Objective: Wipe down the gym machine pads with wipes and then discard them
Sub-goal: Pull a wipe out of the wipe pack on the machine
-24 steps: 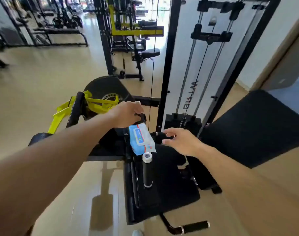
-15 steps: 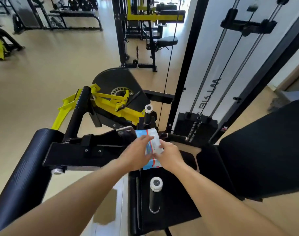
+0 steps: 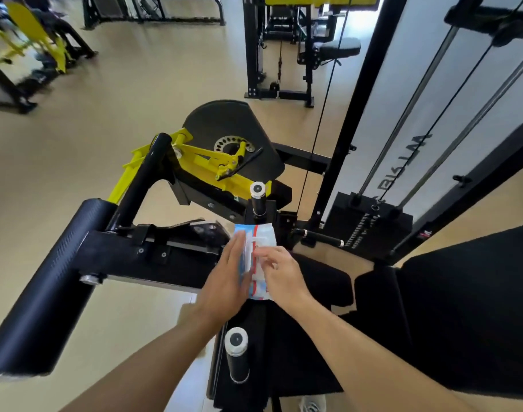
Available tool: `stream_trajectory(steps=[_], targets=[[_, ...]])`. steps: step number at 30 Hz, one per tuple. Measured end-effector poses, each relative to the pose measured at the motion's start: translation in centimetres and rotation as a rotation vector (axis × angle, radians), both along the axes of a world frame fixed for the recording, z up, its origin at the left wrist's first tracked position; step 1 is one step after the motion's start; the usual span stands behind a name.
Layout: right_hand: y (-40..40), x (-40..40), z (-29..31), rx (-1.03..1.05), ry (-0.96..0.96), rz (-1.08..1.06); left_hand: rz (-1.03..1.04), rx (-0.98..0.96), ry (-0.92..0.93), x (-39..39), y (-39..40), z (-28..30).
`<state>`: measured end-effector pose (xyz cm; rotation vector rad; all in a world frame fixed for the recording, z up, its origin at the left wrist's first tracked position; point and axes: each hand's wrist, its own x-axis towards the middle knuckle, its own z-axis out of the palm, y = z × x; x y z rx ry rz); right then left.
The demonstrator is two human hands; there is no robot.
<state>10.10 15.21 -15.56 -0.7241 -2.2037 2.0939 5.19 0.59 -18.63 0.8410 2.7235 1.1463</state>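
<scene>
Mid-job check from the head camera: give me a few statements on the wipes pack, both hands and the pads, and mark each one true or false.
1. Both hands are on the wipes pack. True: the left hand lies flat along its left side and the right hand works at its top.
2. The pack lies on the floor. False: it sits up on the machine, at the front of the black seat pad.
3. A wipe is already spread over the roller pad. False: the roller pad is bare, and no loose wipe shows.
4. The roller pad is to the left of the hands. True.
5. The pack is plain black. False: it is blue and white with red.
</scene>
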Motion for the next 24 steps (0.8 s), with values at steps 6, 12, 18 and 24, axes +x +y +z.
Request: stream_trajectory(steps=[6, 12, 18, 24], targets=[[0.9, -1.4, -1.3, 0.515, -0.091, 0.164, 0.102, 0.053, -0.026, 0.6, -0.1, -0.3], [1.8, -3.5, -0.3, 0.603, -0.234, 0.294, 0.099, 0.103, -0.05, 0.4, -0.2, -0.9], [2.9, -5.9, 1.3, 0.635, -0.382, 0.416, 0.064, 0.072, -0.027, 0.1, -0.1, -0.5], [2.9, -6.3, 0.8, 0.627, -0.357, 0.313, 0.062, 0.048, -0.008, -0.1, -0.2, -0.7]])
